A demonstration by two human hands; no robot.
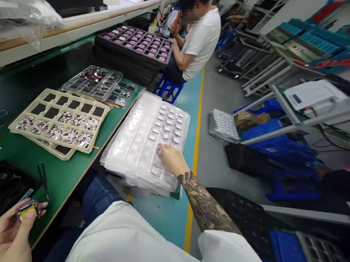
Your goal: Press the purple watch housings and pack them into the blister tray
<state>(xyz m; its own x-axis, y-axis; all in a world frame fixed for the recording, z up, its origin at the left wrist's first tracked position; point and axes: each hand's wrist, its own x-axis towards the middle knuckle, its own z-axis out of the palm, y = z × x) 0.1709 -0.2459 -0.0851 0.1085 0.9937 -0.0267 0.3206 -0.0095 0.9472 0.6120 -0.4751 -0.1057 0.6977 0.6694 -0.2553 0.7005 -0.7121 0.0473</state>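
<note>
My left hand, at the lower left, grips a small device with a purple rim and a yellow and black inside. Its thumb lies across the yellow face. My right hand reaches over a clear plastic tray, the top one of a stack. The fingers are pinched together at the tray's surface; whatever is between them is hidden. Small white rectangular parts sit in rows beyond that hand, and one white part lies nearer to me. Dark tweezers rest on the green bench, just past my left hand.
Cream trays of small silvery pieces lie on the green bench. Clear trays stand behind them. Farther off, a black tray holds pink parts beside a seated co-worker. Racks and blue stools are at right.
</note>
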